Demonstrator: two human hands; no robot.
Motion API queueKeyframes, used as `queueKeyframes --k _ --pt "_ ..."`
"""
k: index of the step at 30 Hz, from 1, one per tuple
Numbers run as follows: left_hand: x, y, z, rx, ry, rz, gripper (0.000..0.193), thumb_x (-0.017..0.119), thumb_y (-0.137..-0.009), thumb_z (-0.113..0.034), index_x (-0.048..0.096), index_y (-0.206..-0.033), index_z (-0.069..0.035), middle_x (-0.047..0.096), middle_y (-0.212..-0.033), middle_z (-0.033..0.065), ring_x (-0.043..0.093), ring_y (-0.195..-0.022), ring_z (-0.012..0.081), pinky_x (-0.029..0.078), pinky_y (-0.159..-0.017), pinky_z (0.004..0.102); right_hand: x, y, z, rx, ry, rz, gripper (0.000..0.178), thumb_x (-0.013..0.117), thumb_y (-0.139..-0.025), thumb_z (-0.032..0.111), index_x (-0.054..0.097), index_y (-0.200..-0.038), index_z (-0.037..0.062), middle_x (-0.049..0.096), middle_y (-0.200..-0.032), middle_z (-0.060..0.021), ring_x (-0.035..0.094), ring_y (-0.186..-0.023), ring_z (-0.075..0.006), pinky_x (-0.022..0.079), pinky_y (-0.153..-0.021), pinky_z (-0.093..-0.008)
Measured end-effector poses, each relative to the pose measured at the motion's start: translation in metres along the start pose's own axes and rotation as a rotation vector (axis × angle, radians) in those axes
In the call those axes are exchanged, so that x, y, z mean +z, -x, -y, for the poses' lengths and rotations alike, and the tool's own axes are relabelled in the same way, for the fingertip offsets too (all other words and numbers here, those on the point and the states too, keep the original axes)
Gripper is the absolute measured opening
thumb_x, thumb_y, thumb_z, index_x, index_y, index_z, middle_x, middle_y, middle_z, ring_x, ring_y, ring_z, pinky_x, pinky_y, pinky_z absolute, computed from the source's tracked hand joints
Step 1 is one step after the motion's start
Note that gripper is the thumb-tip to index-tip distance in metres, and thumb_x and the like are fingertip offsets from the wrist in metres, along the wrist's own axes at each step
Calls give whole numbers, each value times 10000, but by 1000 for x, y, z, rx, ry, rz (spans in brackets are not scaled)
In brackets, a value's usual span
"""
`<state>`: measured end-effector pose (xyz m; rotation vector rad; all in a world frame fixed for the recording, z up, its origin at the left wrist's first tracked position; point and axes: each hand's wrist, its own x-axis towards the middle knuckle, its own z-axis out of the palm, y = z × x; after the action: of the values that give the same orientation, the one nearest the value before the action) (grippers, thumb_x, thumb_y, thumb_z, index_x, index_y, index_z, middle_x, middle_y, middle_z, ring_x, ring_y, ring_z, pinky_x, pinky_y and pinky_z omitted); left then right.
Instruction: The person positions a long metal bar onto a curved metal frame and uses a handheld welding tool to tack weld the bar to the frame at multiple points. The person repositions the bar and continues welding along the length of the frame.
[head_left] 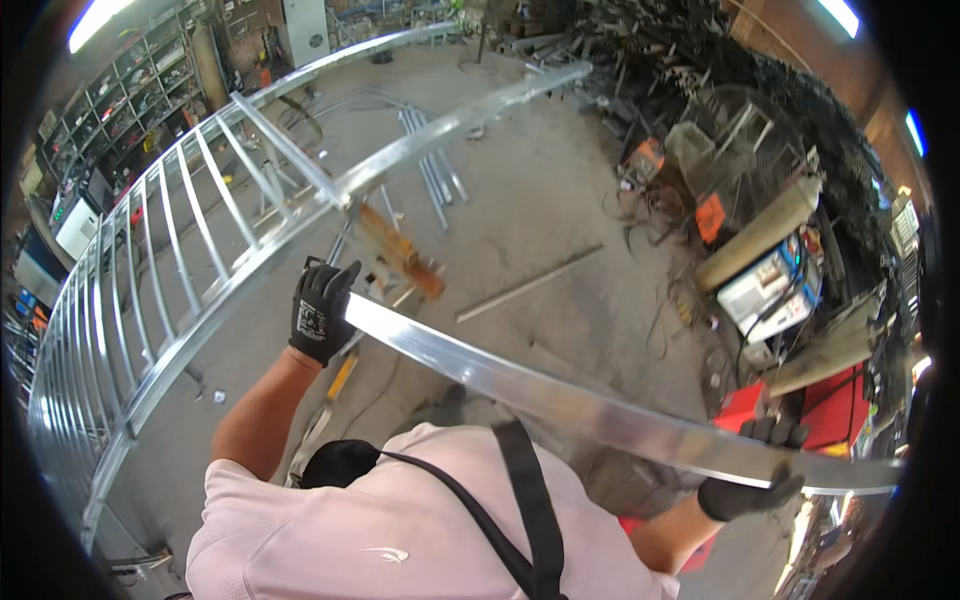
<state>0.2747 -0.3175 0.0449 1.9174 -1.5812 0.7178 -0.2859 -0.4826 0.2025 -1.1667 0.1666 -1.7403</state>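
A long shiny metal bar stretches across in front of my chest, from the middle of the view to the right rim. My left hand, in a black glove, is closed at the bar's left end. Farther right, my black-gloved right hand grips the same bar, with fingers showing beyond its far edge and the thumb on the near side. Just past my left hand stands a large ladder-like metal frame with long rails and several crossbars. A rusty brown metal piece sits near the frame's corner.
Loose metal tubes and a single thin bar lie on the grey floor ahead. At right stand a white-and-blue machine, a gas cylinder and red boxes. Scrap metal is piled at the far right; shelves line the far left.
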Motion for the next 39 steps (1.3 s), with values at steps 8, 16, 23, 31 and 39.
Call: queueKeyframes --k 8,16,23,31,39 --pt "145 -179 68 19 131 47 663 765 -722 -153 641 -1369 -71 631 -1113 152 614 -1109 380 494 -1024 530 -16 -148 -107 30 74 251 702 516 -1006 457 505 -1474 -66 655 -1239 -166 602 -1063 -287 474 -1004 -457" --pt "264 -235 89 -160 92 53 740 848 -662 -234 652 -1365 -116 626 -1080 137 603 -1043 373 495 -979 509 -25 -316 -264 25 135 260 788 427 -1070 531 444 -1512 -121 682 -1325 -248 668 -1226 -344 518 -1108 -469" --pt "308 -278 83 -436 -48 86 690 879 -653 -218 663 -1297 -100 659 -1010 97 633 -991 341 505 -942 492 -9 -506 -465 -172 573 -61 706 381 -1095 493 408 -1526 -66 522 -1488 -310 592 -1318 -412 516 -1108 -544" --pt "316 -311 82 -636 -219 151 667 868 -696 -200 655 -1320 -95 705 -1006 92 666 -973 334 535 -904 479 103 -615 -653 327 -138 312 611 492 -1054 560 518 -1361 32 558 -1102 -113 531 -980 -224 454 -918 -371" --pt "397 -356 136 -757 -259 163 690 837 -689 -204 624 -1337 -105 692 -1000 110 658 -947 352 512 -881 495 187 -682 -820 501 -293 670 599 438 -1086 550 539 -1364 29 611 -1032 -83 588 -954 -212 504 -919 -409"
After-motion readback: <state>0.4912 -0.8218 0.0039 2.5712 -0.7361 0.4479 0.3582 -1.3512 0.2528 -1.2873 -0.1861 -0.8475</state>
